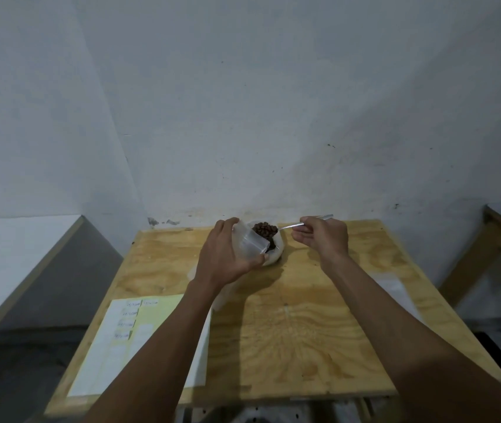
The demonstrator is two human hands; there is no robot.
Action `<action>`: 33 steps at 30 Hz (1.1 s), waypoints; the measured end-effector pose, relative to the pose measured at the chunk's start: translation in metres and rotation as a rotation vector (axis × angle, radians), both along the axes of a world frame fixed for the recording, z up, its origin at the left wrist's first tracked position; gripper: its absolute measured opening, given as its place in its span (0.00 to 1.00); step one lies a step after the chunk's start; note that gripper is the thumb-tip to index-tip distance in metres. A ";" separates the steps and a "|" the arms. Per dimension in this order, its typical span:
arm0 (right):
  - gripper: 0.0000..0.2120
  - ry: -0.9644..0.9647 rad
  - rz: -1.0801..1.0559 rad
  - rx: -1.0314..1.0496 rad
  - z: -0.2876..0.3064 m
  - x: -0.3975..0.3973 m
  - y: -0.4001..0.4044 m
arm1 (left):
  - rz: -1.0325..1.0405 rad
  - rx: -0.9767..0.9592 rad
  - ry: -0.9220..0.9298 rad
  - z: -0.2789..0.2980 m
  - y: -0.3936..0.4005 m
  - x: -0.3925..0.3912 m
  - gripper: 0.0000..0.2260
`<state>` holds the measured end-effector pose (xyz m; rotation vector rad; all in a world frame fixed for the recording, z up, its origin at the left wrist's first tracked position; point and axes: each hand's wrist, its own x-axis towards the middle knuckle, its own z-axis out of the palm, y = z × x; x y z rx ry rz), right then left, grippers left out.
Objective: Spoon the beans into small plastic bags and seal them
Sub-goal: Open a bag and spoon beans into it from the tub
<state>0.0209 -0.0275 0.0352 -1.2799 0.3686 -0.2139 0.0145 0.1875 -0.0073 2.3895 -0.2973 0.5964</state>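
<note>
The worktop (pixel 288 315) under my arms is pale yellow-brown plywood with swirling darker grain. The beans (pixel 265 230) are dark brown, heaped in a white bowl (pixel 276 254). The small bag (pixel 250 242) is clear and colourless, the spoon (pixel 301 223) silver. At the near left lie a white sheet (pixel 105 355) and a pale yellow sheet (pixel 157 312). The far wall (pixel 243 117) is grey-white with dark specks.

the left hand (pixel 224 251) covers most of the small bag (pixel 250 244) it holds, and that bag hides part of the beans (pixel 264 229). the spoon (pixel 291 225) bowl is buried among them. writing on the paper (pixel 127 323) labels is too small to read. both arms are cut off by the bottom edge.
</note>
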 end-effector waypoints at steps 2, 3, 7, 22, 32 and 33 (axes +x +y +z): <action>0.03 -0.010 0.014 -0.010 0.001 -0.003 0.000 | -0.001 -0.001 -0.005 0.001 -0.002 0.001 0.45; 0.03 -0.018 0.026 -0.022 0.001 -0.004 0.000 | 0.001 0.002 -0.009 0.002 -0.002 0.001 0.45; 0.04 -0.095 0.078 -0.030 -0.001 -0.009 -0.005 | 0.016 0.037 -0.049 0.002 -0.004 0.003 0.42; 0.03 -0.091 -0.081 -0.205 -0.030 0.010 0.010 | -0.002 0.029 0.007 -0.007 0.007 0.004 0.44; 0.11 -0.005 -0.046 -0.544 -0.057 0.017 0.028 | -0.036 -0.089 0.055 -0.018 0.003 0.012 0.41; 0.10 0.020 -0.033 -0.525 -0.059 0.019 0.030 | -0.035 -0.094 0.050 -0.019 0.003 0.012 0.41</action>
